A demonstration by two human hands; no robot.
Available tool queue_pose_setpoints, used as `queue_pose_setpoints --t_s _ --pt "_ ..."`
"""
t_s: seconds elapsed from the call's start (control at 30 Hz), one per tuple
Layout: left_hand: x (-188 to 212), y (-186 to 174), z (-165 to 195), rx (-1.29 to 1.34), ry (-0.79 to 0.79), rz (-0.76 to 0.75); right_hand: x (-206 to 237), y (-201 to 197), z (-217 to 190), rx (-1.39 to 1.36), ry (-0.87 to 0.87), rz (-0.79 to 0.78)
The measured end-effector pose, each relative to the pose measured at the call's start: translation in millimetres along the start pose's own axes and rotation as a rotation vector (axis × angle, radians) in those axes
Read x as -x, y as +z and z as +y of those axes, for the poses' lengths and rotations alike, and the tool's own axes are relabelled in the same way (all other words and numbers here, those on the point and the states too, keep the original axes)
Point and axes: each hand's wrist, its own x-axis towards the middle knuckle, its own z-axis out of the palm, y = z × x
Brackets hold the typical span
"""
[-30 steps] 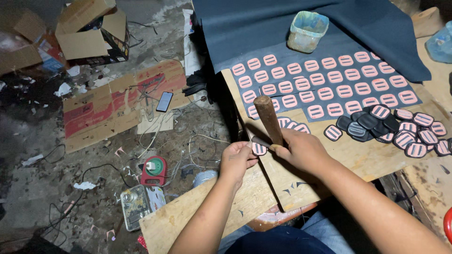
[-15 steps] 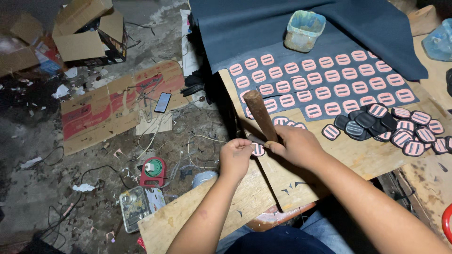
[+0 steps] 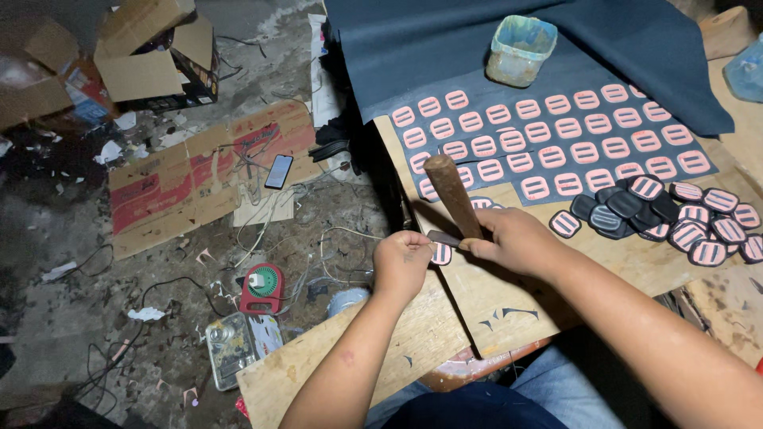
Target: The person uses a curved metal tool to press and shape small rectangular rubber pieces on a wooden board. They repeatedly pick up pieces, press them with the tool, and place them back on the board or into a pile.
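— Hands first: what does the head view show them doing?

— The left hand is curled, its fingertips pinching a small dark patch with pink bars at the edge of the wooden board. The right hand is wrapped around a wooden handle that slants up and away from it; a short metal blade points from that fist toward the left hand and meets the patch.

— How would that patch handle?

— Probably light, thin and bendy, so it is best pinched by its rim, clear of the blade. The handle looks stiff and solid, suited to a full-fist hold low down.

— And nearby?

— Just right of the right hand lies a pile of cut patches; beyond both hands, a dark sheet carries rows of uncut ones and a plastic tub.
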Motion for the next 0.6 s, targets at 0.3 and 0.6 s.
queue_pose_setpoints --t_s 0.3,0.6 --pt "2.2 -2.6 1.5 -0.045 0.122 -0.008 -5.9 3.7 1.6 -0.048 0.052 -0.036" --pt "-4.2 2.0 -14.3 0.235 -0.238 -0.073 16.7 17.1 -6.3 0.017 0.071 0.104"
